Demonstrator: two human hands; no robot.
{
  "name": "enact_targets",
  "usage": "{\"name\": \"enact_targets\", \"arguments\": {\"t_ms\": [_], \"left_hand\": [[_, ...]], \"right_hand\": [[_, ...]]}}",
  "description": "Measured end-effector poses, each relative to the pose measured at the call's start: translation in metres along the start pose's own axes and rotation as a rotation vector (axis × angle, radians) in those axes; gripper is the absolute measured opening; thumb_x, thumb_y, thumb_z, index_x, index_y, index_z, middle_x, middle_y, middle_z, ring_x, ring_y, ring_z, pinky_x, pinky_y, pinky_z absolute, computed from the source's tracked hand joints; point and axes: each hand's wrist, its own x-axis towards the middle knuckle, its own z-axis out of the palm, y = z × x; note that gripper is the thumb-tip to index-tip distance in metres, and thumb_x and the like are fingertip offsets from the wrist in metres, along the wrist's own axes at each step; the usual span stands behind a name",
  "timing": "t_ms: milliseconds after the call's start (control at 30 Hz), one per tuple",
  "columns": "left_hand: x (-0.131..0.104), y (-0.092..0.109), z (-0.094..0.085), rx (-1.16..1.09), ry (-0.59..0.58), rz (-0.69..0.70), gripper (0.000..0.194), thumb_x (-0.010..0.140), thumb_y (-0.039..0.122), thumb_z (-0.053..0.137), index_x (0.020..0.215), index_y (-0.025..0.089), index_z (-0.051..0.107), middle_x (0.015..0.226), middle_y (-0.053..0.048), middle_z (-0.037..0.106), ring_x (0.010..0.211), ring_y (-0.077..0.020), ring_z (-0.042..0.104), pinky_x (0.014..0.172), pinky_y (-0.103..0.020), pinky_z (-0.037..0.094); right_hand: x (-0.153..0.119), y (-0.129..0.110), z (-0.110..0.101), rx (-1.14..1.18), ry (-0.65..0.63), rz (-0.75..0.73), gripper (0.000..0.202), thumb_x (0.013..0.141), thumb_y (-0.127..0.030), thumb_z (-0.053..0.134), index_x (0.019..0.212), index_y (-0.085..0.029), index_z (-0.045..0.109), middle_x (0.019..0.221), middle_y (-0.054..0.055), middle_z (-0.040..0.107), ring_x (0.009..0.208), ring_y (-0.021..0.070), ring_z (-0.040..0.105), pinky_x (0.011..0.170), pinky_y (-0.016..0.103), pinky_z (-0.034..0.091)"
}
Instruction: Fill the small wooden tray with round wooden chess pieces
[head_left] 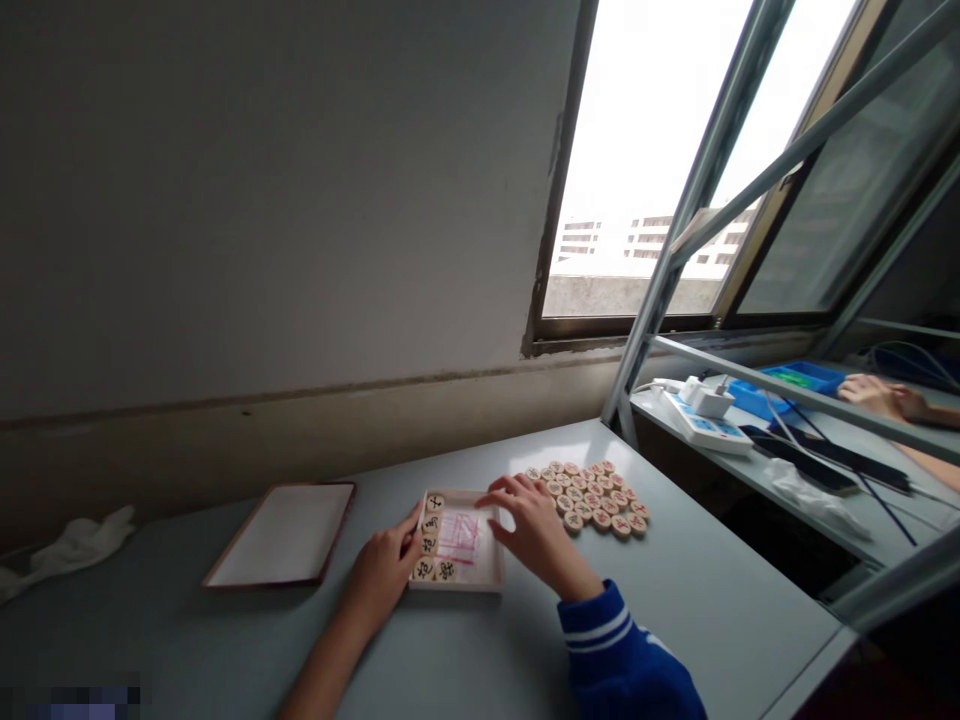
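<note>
A shallow white box (491, 578) lies on the table with several round Chinese chess pieces (428, 546) along its left side and bottom corner. Pink lines mark the box's floor. My left hand (386, 560) grips the box's left wall. Over the upper right of the box is my right hand (521, 510), thumb and fingers apart, with nothing visible between them. Just beyond it, a cluster of wooden chess pieces (592, 495) lies flat on the table, those toward the right with red characters; my right hand hides part of its left side.
A shallow lid (281, 535) with a white inside rests at left, near a crumpled white cloth (82, 545). Metal bed-frame bars (649, 300) rise at right. Beyond them are a power strip (705, 420), a blue tray (817, 375) and another person's hands (874, 393).
</note>
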Motion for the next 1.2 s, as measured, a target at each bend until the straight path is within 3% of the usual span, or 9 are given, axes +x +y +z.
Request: {"name": "enact_targets", "arguments": {"t_ms": [100,200,433,567,700,833,967,1067,1200], "left_hand": [[0.000,0.000,0.000,-0.016,0.012,0.003,0.045,0.082,0.025,0.037,0.125,0.016,0.046,0.087,-0.012,0.070,0.068,-0.0156,0.060,0.063,-0.021,0.038],[0.000,0.000,0.000,-0.013,0.015,-0.005,0.044,0.082,0.025,0.037,0.123,0.015,0.048,0.088,-0.013,0.069,0.068,-0.0163,0.060,0.064,-0.022,0.039],[0.000,0.002,-0.001,0.010,-0.011,0.000,0.045,0.082,0.023,0.036,0.125,0.015,0.045,0.088,-0.013,0.069,0.070,-0.0160,0.061,0.065,-0.022,0.039],[0.000,0.002,-0.001,-0.046,-0.006,-0.005,0.044,0.081,0.023,0.037,0.123,0.016,0.047,0.088,-0.010,0.070,0.070,-0.0154,0.062,0.064,-0.020,0.041],[0.001,-0.002,0.002,-0.136,0.000,0.039,0.042,0.079,0.025,0.038,0.118,0.017,0.053,0.103,-0.010,0.066,0.081,-0.0162,0.063,0.071,-0.020,0.043],[0.003,-0.009,0.007,-0.171,0.047,0.036,0.042,0.078,0.025,0.040,0.117,0.019,0.055,0.102,-0.007,0.067,0.082,-0.0151,0.064,0.073,-0.018,0.044],[0.007,-0.015,0.012,-0.170,0.044,0.047,0.043,0.078,0.024,0.041,0.118,0.016,0.054,0.103,-0.008,0.066,0.081,-0.0155,0.064,0.070,-0.017,0.045],[0.009,-0.015,0.011,-0.163,0.027,0.048,0.044,0.078,0.023,0.040,0.119,0.016,0.053,0.106,-0.008,0.065,0.083,-0.0156,0.064,0.071,-0.017,0.045],[0.009,-0.014,0.007,-0.158,-0.018,0.056,0.044,0.077,0.024,0.040,0.118,0.018,0.054,0.101,-0.008,0.067,0.084,-0.0156,0.064,0.073,-0.016,0.045]], "right_hand": [[0.005,-0.025,0.012,0.138,-0.168,-0.151,0.025,0.075,-0.025,0.063,0.099,-0.030,0.061,0.101,-0.001,0.060,0.094,0.0159,0.050,0.081,0.029,0.032],[0.004,-0.029,0.020,0.211,-0.262,-0.167,0.025,0.074,-0.024,0.064,0.098,-0.029,0.062,0.099,-0.002,0.062,0.093,0.0157,0.052,0.082,0.028,0.031],[0.003,-0.015,0.020,0.259,-0.321,-0.128,0.027,0.066,-0.026,0.070,0.093,-0.029,0.065,0.099,-0.003,0.062,0.093,0.0178,0.050,0.078,0.028,0.030],[0.004,-0.020,0.026,0.239,-0.265,-0.152,0.025,0.066,-0.033,0.069,0.090,-0.028,0.065,0.098,-0.001,0.061,0.090,0.0182,0.050,0.077,0.030,0.029],[0.004,-0.023,0.027,0.237,-0.208,-0.187,0.024,0.065,-0.038,0.069,0.086,-0.027,0.065,0.094,-0.001,0.061,0.090,0.0183,0.049,0.079,0.031,0.028],[0.001,-0.009,0.008,0.276,-0.101,-0.072,0.026,0.059,-0.037,0.074,0.083,-0.029,0.065,0.095,-0.003,0.060,0.090,0.0170,0.049,0.079,0.030,0.029],[-0.007,0.019,-0.011,0.206,-0.007,0.126,0.019,0.062,-0.030,0.072,0.080,-0.029,0.065,0.096,-0.002,0.059,0.093,0.0183,0.049,0.081,0.031,0.029],[-0.016,0.034,-0.012,0.153,-0.029,0.228,0.018,0.063,-0.026,0.068,0.081,-0.027,0.065,0.098,-0.001,0.058,0.096,0.0202,0.049,0.082,0.031,0.030],[-0.023,0.037,-0.003,0.117,-0.061,0.283,0.039,0.059,-0.019,0.065,0.096,-0.032,0.061,0.109,0.000,0.055,0.103,0.0226,0.046,0.087,0.035,0.028]]}}
